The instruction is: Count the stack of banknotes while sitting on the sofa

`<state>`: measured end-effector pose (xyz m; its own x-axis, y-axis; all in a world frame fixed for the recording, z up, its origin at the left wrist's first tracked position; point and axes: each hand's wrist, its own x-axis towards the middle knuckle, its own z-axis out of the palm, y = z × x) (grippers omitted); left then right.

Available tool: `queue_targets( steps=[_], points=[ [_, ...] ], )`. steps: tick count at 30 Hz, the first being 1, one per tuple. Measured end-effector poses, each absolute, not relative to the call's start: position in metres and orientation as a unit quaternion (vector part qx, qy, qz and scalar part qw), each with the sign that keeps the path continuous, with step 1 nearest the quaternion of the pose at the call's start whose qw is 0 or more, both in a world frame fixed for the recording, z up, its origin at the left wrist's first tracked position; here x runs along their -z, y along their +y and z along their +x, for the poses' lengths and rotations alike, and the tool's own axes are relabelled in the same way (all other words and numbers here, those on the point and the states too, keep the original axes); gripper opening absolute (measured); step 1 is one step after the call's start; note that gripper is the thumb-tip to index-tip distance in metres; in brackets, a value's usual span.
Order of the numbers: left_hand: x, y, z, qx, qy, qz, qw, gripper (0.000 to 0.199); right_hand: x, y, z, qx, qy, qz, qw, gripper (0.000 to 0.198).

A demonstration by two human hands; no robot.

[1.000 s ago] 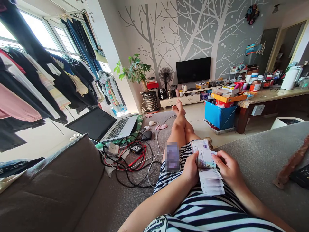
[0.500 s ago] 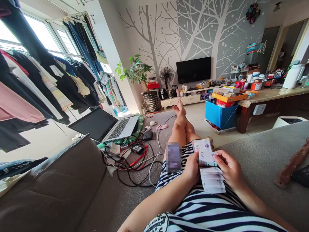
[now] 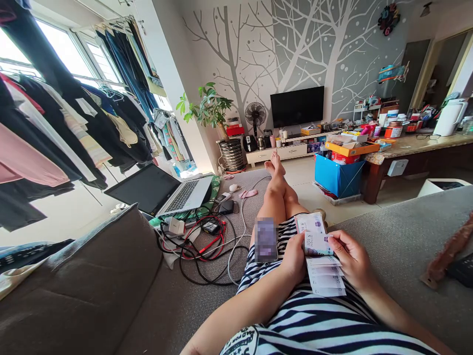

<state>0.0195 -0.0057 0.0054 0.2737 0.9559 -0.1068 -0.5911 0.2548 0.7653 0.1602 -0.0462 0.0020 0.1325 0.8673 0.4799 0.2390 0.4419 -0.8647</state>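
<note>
My left hand (image 3: 294, 256) is closed on the left edge of a stack of paper banknotes (image 3: 317, 242), thumb on top. My right hand (image 3: 351, 257) pinches the right edge of the top note between thumb and fingers. Below, several white note ends (image 3: 327, 280) hang down in a staggered row over the striped clothing. Behind the held note, more notes (image 3: 311, 222) with a purple emblem stick up. A phone (image 3: 266, 241), its screen blurred out, lies on my lap left of the left hand.
Tangled black and red cables (image 3: 207, 246) and an open laptop (image 3: 185, 195) lie on the sofa to the left. A sofa cushion (image 3: 88, 281) stands nearer. On the right is a brown, stick-like object (image 3: 445, 251). Beyond are a blue box (image 3: 337, 176) and a cluttered table (image 3: 399, 148).
The top note's upper end has come down toward me, showing the notes behind it. Both hands stay in nearly the same place.
</note>
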Motion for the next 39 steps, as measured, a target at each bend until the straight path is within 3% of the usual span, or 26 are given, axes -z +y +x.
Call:
queue_targets(
  steps=[15,22,39],
  points=[
    [-0.005,-0.009,0.016,-0.581,0.331,0.256,0.698,0.029,-0.002,-0.047,0.161,-0.266,-0.61,-0.453,0.593,0.042],
    [-0.007,-0.01,0.017,-0.534,0.302,0.298,0.731,0.034,0.0,-0.046,0.161,-0.268,-0.604,-0.419,0.623,0.048],
    [-0.006,-0.01,0.019,-0.535,0.291,0.292,0.738,0.035,0.008,-0.031,0.163,-0.222,-0.585,-0.511,0.589,0.053]
  ],
)
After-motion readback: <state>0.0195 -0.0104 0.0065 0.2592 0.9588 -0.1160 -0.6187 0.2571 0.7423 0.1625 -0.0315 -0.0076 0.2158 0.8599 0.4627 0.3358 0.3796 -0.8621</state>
